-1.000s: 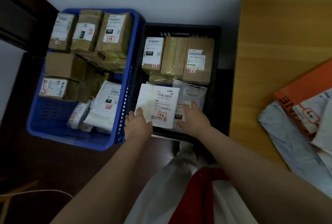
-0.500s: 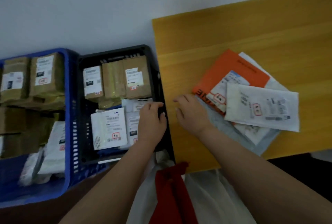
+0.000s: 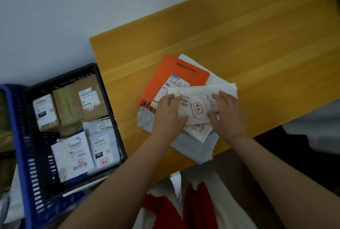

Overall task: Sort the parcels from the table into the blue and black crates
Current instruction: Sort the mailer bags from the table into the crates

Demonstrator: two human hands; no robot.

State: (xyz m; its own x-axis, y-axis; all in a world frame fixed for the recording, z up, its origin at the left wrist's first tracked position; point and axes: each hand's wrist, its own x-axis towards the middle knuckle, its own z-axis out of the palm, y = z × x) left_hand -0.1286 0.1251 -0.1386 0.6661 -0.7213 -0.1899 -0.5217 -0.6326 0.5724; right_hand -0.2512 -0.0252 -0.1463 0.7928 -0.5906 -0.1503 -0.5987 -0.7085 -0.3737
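Observation:
A white parcel with a red-stamped label lies on top of a small pile on the wooden table. My left hand grips its left end, thumb under the near edge. My right hand grips its right end. Beneath it lie an orange mailer, another white bag and a grey bag. The black crate stands left of the table, holding brown boxes and white bags. Only the blue crate's right wall shows at the far left.
A white wall runs behind the table and crates. The table's near edge lies just below the pile. White and red clothing fills the bottom centre. A pale object sits low at the right, past the table's edge.
My hands let go of the white parcel left in the black crate and moved right to the table. Both now grip the top white parcel of the pile. The view swung right.

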